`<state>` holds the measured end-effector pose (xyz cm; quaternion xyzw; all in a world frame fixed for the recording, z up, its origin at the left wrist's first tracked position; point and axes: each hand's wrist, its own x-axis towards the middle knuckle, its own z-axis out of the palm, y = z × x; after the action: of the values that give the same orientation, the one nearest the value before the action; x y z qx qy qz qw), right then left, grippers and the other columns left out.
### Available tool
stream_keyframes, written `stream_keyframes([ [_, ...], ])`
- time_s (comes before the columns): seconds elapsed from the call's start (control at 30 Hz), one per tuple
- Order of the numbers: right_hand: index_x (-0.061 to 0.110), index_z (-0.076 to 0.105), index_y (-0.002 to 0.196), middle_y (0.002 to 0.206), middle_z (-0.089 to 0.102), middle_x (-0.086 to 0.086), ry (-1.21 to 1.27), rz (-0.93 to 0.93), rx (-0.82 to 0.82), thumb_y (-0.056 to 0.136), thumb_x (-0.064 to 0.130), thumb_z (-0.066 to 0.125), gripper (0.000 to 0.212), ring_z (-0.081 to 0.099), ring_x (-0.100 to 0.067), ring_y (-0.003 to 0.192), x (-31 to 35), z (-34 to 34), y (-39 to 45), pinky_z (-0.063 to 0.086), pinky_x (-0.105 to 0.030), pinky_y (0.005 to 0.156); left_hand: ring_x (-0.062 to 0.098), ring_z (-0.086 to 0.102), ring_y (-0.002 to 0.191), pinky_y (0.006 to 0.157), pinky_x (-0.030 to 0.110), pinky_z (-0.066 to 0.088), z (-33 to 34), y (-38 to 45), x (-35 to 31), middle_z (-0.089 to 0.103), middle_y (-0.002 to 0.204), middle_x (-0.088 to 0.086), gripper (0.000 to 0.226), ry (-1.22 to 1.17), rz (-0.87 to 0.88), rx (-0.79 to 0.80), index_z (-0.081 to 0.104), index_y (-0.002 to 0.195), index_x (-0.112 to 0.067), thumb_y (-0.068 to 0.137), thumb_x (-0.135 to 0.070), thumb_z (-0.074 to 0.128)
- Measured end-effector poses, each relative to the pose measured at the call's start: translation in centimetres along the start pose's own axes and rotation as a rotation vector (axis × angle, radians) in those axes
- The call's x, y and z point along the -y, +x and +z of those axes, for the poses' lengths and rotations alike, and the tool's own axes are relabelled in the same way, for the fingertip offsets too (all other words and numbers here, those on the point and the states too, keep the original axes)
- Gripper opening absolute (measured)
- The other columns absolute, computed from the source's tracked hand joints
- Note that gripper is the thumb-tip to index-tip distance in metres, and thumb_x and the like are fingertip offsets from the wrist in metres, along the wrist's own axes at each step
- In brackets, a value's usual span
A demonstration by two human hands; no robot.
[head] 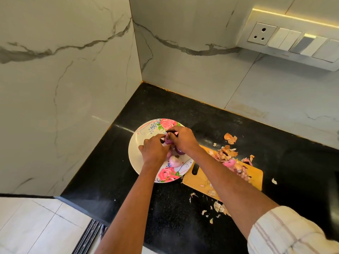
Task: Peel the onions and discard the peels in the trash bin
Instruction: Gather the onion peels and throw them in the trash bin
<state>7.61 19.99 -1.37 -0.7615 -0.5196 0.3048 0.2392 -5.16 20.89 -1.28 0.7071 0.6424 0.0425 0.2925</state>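
Both hands meet over the plate (141, 142): the left hand (153, 150) and right hand (180, 138) pinch one onion (167, 141) between curled fingers. Best to steady the onion with the left hand and pull the skin off in strips. Peeled onions (174, 160) lie at the plate's 5 o'clock; peels (224, 153) heap on the cutting board (200, 177) at 3 o'clock.

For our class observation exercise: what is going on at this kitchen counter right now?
A person is peeling onions over a floral plate. Both hands, the left hand and the right hand, grip a purple onion above the plate. A peeled onion lies on the plate. Loose peels are piled on the wooden cutting board and scattered over the black counter. No trash bin is visible.
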Motion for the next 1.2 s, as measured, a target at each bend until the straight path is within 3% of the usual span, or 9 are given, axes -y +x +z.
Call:
stream_keyframes([
  [0.13, 0.018, 0.075, 0.114, 0.109, 0.075, -0.003, 0.032, 0.041, -0.056, 0.100, 0.023, 0.062, 0.019, 0.067, -0.016, 0.095, -0.1, 0.6, 0.0, 0.055, -0.031, 0.087, 0.022, 0.058, 0.119, 0.105, 0.044, 0.035, 0.6, 0.7, -0.3, 0.069, 0.124, 0.000, 0.043, -0.040, -0.028, -0.004, 0.057, 0.136, -0.031, 0.096, -0.044, 0.066],
  [0.23, 0.016, 0.073, 0.120, 0.117, 0.073, -0.006, 0.001, 0.038, -0.014, 0.104, 0.027, 0.055, 0.026, 0.066, -0.021, 0.102, -0.1, -0.4, 0.1, 0.049, -0.029, 0.085, 0.022, 0.058, 0.119, 0.106, 0.044, 0.035, 0.7, 1.1, -0.2, 0.070, 0.123, -0.001, 0.043, -0.065, -0.040, 0.011, 0.058, 0.135, -0.032, 0.095, -0.044, 0.068],
  [0.43, 0.021, 0.071, 0.126, 0.128, 0.070, 0.000, -0.002, -0.007, 0.031, 0.100, 0.021, 0.063, 0.027, 0.063, -0.018, 0.117, -0.5, -0.6, -0.3, 0.048, -0.030, 0.100, 0.021, 0.060, 0.119, 0.107, 0.044, 0.035, 1.0, 1.1, -0.2, 0.071, 0.122, -0.001, 0.039, -0.138, -0.063, -0.032, 0.060, 0.132, -0.031, 0.096, -0.041, 0.068],
  [0.6, 0.016, 0.075, 0.114, 0.114, 0.074, -0.001, 0.109, 0.070, -0.077, 0.100, 0.020, 0.063, 0.020, 0.066, -0.016, 0.105, -0.7, 0.1, 0.1, 0.046, -0.024, 0.086, 0.022, 0.060, 0.118, 0.106, 0.045, 0.036, 0.9, 0.8, -0.6, 0.071, 0.123, -0.002, 0.038, -0.142, -0.064, -0.006, 0.061, 0.131, -0.031, 0.095, -0.041, 0.069],
  [0.8, 0.018, 0.071, 0.121, 0.115, 0.072, -0.007, 0.025, 0.096, 0.048, 0.105, 0.039, 0.050, 0.033, 0.066, -0.025, 0.108, -1.2, -1.2, 0.9, 0.047, -0.031, 0.083, 0.021, 0.062, 0.118, 0.108, 0.045, 0.040, 0.1, 0.8, -0.5, 0.071, 0.123, -0.003, 0.043, -0.221, -0.053, 0.035, 0.061, 0.132, -0.030, 0.092, -0.038, 0.073],
  [0.87, 0.023, 0.068, 0.126, 0.123, 0.070, -0.003, 0.011, 0.081, 0.104, 0.102, 0.038, 0.058, 0.031, 0.064, -0.022, 0.113, -1.4, -1.3, 0.8, 0.048, -0.029, 0.088, 0.021, 0.064, 0.115, 0.108, 0.049, 0.044, 0.0, 0.9, -0.1, 0.072, 0.123, -0.001, 0.040, -0.289, -0.051, 0.050, 0.062, 0.131, -0.029, 0.093, -0.029, 0.074],
  [0.97, 0.024, 0.066, 0.129, 0.127, 0.068, -0.001, -0.057, 0.014, 0.133, 0.091, 0.032, 0.074, 0.040, 0.063, -0.021, 0.114, -1.3, -0.8, 0.7, 0.052, -0.034, 0.096, 0.021, 0.065, 0.115, 0.103, 0.036, 0.048, -0.1, 0.9, 0.4, 0.071, 0.126, 0.003, 0.037, -0.355, -0.048, 0.043, 0.061, 0.132, -0.027, 0.098, -0.012, 0.065],
  [1.07, 0.022, 0.069, 0.122, 0.116, 0.071, -0.001, -0.109, -0.007, 0.037, 0.086, 0.033, 0.078, 0.038, 0.066, -0.020, 0.103, -1.1, 0.2, 0.8, 0.056, -0.035, 0.090, 0.020, 0.065, 0.116, 0.079, 0.016, 0.042, -0.3, 0.7, 0.4, 0.068, 0.132, 0.003, 0.041, -0.362, -0.043, 0.030, 0.057, 0.135, -0.023, 0.101, -0.001, 0.053],
  [1.2, 0.020, 0.072, 0.111, 0.103, 0.073, -0.002, -0.085, -0.005, -0.101, 0.084, 0.035, 0.076, 0.030, 0.064, -0.017, 0.090, -1.1, 1.9, 0.7, 0.056, -0.034, 0.080, 0.023, 0.059, 0.126, 0.090, 0.022, 0.039, -0.6, 0.5, 0.4, 0.062, 0.140, 0.005, 0.040, -0.394, -0.059, 0.027, 0.053, 0.139, -0.018, 0.103, -0.002, 0.048],
])
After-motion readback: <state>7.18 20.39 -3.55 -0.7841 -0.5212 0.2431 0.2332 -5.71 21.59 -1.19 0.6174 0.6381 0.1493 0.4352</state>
